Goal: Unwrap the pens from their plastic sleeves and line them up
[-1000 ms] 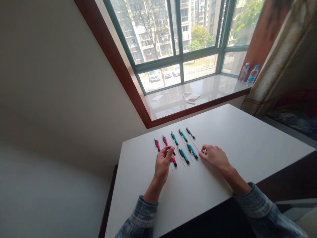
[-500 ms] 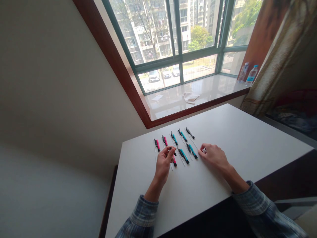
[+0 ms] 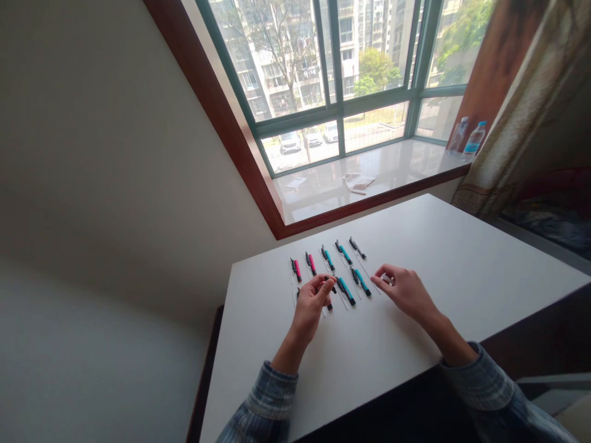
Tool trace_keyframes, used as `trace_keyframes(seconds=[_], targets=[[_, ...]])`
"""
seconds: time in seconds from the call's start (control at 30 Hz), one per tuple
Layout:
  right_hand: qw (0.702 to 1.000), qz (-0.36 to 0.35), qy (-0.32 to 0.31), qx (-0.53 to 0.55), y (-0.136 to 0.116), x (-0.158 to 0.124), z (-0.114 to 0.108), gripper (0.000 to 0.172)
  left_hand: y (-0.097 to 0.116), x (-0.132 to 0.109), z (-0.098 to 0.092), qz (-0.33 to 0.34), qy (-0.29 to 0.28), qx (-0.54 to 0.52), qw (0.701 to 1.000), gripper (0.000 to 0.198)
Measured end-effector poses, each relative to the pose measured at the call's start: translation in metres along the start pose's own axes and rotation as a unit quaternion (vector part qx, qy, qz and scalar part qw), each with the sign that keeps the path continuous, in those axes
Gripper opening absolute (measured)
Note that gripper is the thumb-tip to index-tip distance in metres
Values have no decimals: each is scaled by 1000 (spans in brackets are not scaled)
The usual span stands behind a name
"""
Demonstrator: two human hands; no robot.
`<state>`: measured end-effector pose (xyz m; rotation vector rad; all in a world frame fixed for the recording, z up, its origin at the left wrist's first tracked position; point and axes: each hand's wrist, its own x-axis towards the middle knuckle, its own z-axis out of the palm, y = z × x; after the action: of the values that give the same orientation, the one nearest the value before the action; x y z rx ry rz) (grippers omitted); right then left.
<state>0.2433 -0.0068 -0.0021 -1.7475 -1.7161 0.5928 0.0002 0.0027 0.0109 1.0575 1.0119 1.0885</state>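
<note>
My left hand (image 3: 311, 307) is raised over the front row of pen parts, thumb and fingers pinching a small black pen part (image 3: 330, 283). It partly covers a pink pen barrel (image 3: 329, 306) beneath. Near the table, my right hand (image 3: 406, 292) has thumb and fingertips drawn together, with a whitish bit showing between them that I cannot make out. Close to its fingertips lies a thin white refill (image 3: 376, 287). Left of it are a teal pen barrel (image 3: 364, 283) with a black clip piece, and another teal barrel (image 3: 346, 292).
Behind, a row holds pink barrels (image 3: 298, 271), teal barrels (image 3: 344, 253) and a grey pen (image 3: 357, 248), with thin refills alongside. All lie on a white table (image 3: 462, 258). The windowsill (image 3: 318, 200) beyond bears papers (image 3: 360, 182) and plastic bottles (image 3: 473, 141).
The view has shifted slightly. My right hand has lifted and moved a little right of the pens, leaving more of the thin refill showing. My left hand still pinches the black part.
</note>
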Motion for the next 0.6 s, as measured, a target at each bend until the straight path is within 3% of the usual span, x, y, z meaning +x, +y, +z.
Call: trace_keyframes(seconds=[0.2, 0.4, 0.6], targets=[[977, -72, 0, 199, -48, -22, -1, 32, -6, -1, -1, 12, -56, 38, 998, 39], [971, -122, 22, 203, -66, -29, 14, 26, 3, -4, 4, -19, -87, -1, 996, 36], [972, -126, 65, 187, -70, -33, 17, 26, 9, -6, 6, -28, -105, 0, 994, 34]])
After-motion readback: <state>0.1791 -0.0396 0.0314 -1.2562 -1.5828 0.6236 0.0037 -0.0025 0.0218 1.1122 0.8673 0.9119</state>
